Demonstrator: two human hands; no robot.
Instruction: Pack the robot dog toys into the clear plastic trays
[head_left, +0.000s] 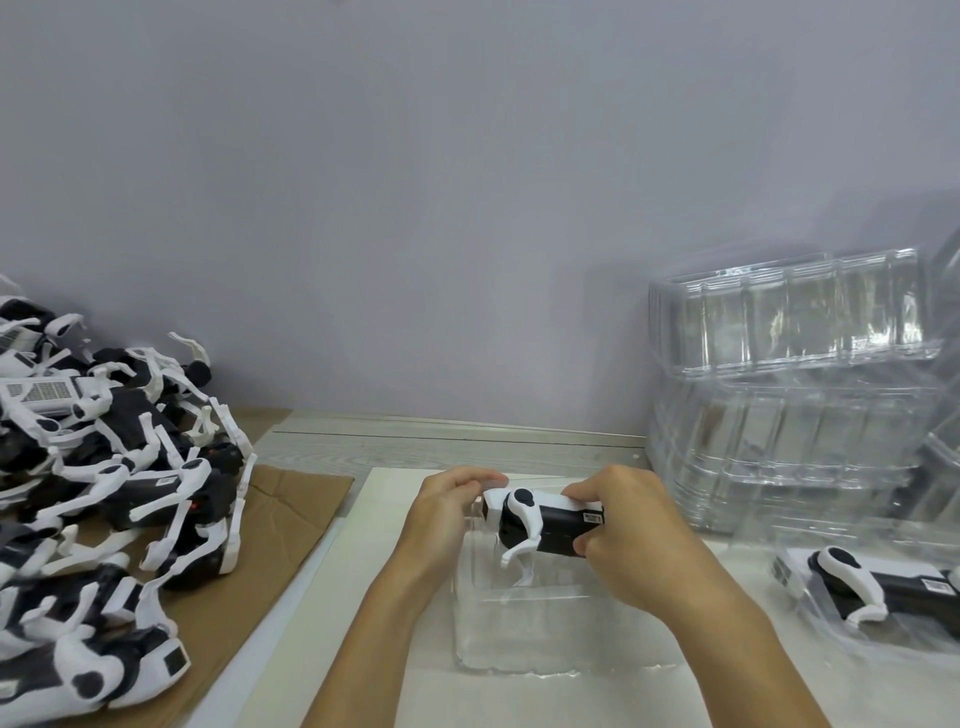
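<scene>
Grey wall behind the worktop (519, 696). Left hand (447, 512) and right hand (623, 530) both hold one toy dog (545, 522) in a closed grip, above a clear tray (561, 644).

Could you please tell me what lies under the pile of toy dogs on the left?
Brown cardboard shows under the pile; whatever lies beneath the cardboard is covered.
</scene>
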